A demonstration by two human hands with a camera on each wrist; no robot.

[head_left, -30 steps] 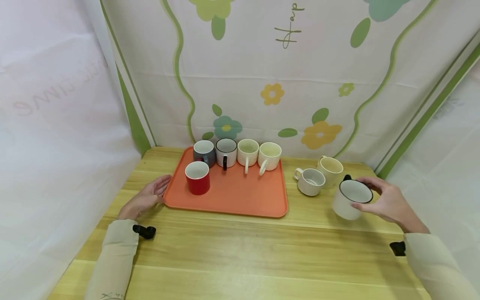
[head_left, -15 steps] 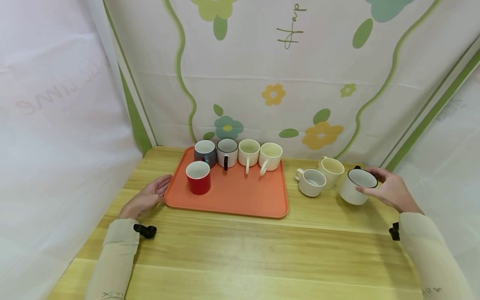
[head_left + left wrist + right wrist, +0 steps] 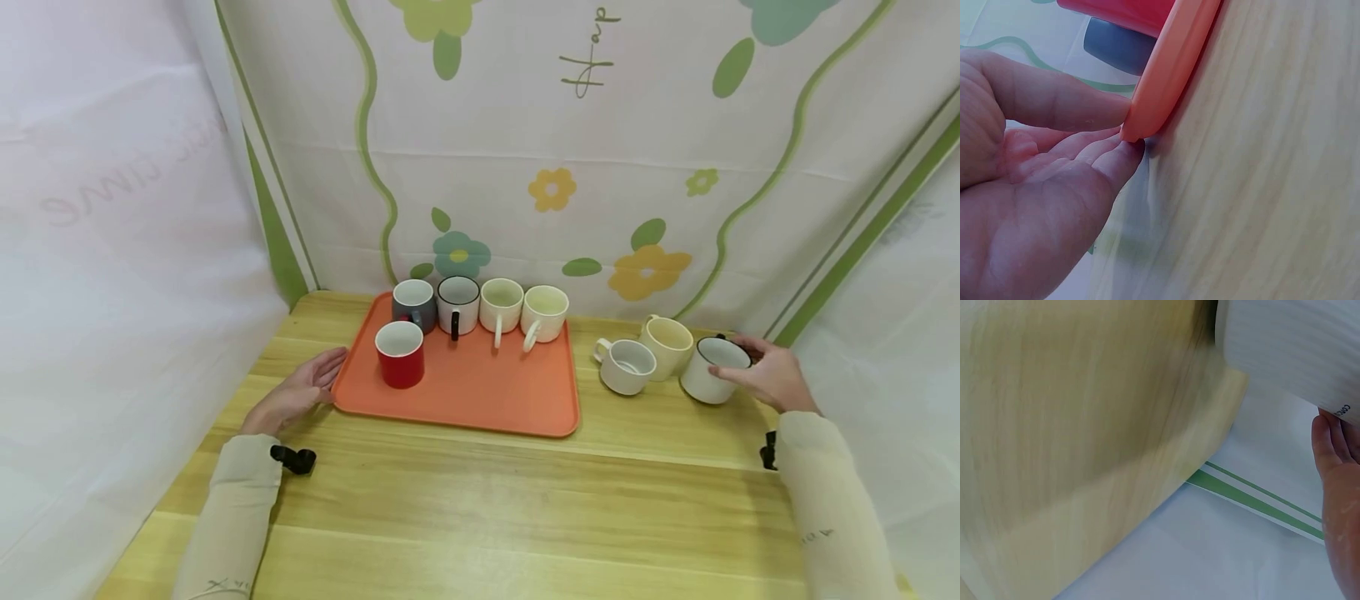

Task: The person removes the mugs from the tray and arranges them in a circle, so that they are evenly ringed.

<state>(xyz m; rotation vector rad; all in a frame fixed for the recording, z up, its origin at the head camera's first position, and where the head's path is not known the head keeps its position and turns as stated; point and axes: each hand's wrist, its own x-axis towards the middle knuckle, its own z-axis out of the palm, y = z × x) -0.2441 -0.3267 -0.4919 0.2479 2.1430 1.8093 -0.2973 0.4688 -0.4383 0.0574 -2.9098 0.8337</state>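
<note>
In the head view my right hand (image 3: 772, 375) grips a white mug (image 3: 707, 379) with a dark rim, thumb at the near rim and fingers behind. That mug stands at, or very close to, the tabletop. The right wrist view shows the white mug (image 3: 1291, 350) at top right, with fingers (image 3: 1335, 440) against its side. To its left are a cream mug (image 3: 666, 346) and a low white cup (image 3: 627, 368). My left hand (image 3: 296, 392) touches the left edge of an orange tray (image 3: 487, 400); in the left wrist view, thumb and straight fingers (image 3: 1107, 156) meet its rim.
Along the tray's back stand a grey-blue mug (image 3: 416, 312), a white mug (image 3: 459, 308) with a black handle, and two cream mugs. A red mug (image 3: 401, 362) sits in front of them. Behind the wooden table (image 3: 465, 508) hangs a flowered curtain (image 3: 480, 200).
My right hand has carried the white mug back and lowered it beside the cream mug. The view has shifted slightly; my left hand stays against the tray.
</note>
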